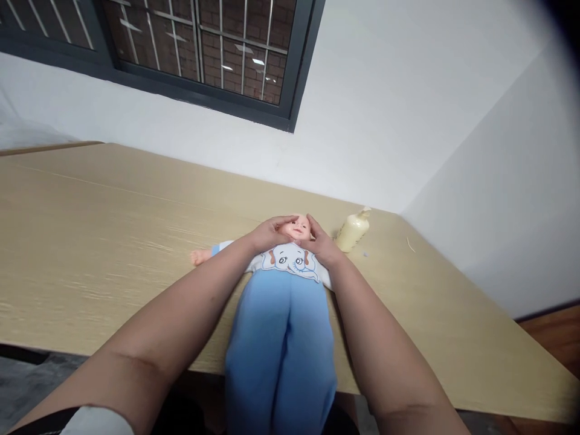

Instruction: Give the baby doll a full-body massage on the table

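Observation:
A baby doll (283,308) lies on its back on the wooden table, in blue trousers and a white top with an elephant face on the chest. Its legs reach past the near edge of the table toward me. My left hand (270,233) cups the left side of the doll's head (298,229), thumb near the chin. On the opposite side, my right hand (322,243) presses against the cheek with its fingers up by the forehead. Both hands hide the sides of the head. One doll hand (200,257) sticks out at the left.
A pump bottle (353,232) with pale yellow contents stands just right of my right hand. Near it on the table (113,241) lie a small pale bit (365,254) and a thin curved strip (410,244). Behind is a white wall with a barred window (199,48).

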